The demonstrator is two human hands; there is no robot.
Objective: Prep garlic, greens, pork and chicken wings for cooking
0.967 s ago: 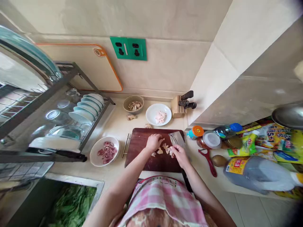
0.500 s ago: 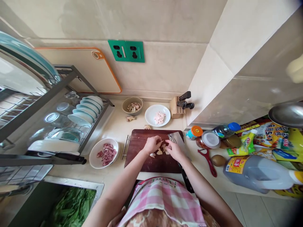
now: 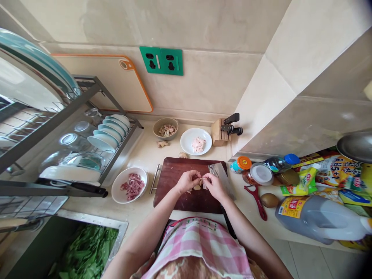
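Observation:
Over the dark red cutting board (image 3: 174, 170), my left hand (image 3: 188, 181) and my right hand (image 3: 214, 186) meet fingertip to fingertip. Both are closed in a pinch on something small that I cannot make out. Pale pieces that look like garlic (image 3: 197, 187) lie on the board just beneath the fingers. A cleaver's wide blade (image 3: 221, 176) rests along the board's right side, partly behind my right hand and forearm. Just behind the board sits a small knob of ginger (image 3: 182, 155).
Left of the board stands a bowl of sliced red meat (image 3: 116, 190). Behind are a plate with pale meat (image 3: 187, 141), a mushroom bowl (image 3: 156, 133) and a knife block (image 3: 216, 133). A red peeler (image 3: 258, 203), jars and a big bottle (image 3: 322, 219) stand right; a dish rack (image 3: 116, 100), left.
My hands have drawn closer together, and their fingertips now meet. The whole view has shifted slightly, so most objects appear a little further right.

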